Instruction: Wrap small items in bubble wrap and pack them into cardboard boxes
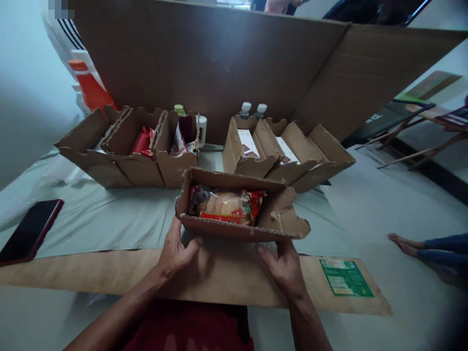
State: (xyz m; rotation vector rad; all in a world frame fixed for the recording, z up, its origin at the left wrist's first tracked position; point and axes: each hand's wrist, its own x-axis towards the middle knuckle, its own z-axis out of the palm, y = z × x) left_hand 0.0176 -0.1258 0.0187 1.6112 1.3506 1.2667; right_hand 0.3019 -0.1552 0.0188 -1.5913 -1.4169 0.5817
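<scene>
Near the front of the table, my left hand (pixel 178 251) and my right hand (pixel 284 267) grip a narrow, open-topped cardboard box (pixel 234 233) from below, one towards each end. The box looks raised and tilted towards me. Inside lies a clear and red plastic packet (pixel 224 204) with pale, round pieces showing through. Both thumbs are along the near side of the box, while most of the other fingers are hidden beneath and behind it.
Behind stand similar cardboard bins, a left group (pixel 142 170) with packets and a right group (pixel 250 167). A cardboard screen (pixel 219 63) rises beyond them. A phone (pixel 31 231) lies left, a green card (pixel 346 278) right. Someone's bare feet (pixel 404 243) show at far right.
</scene>
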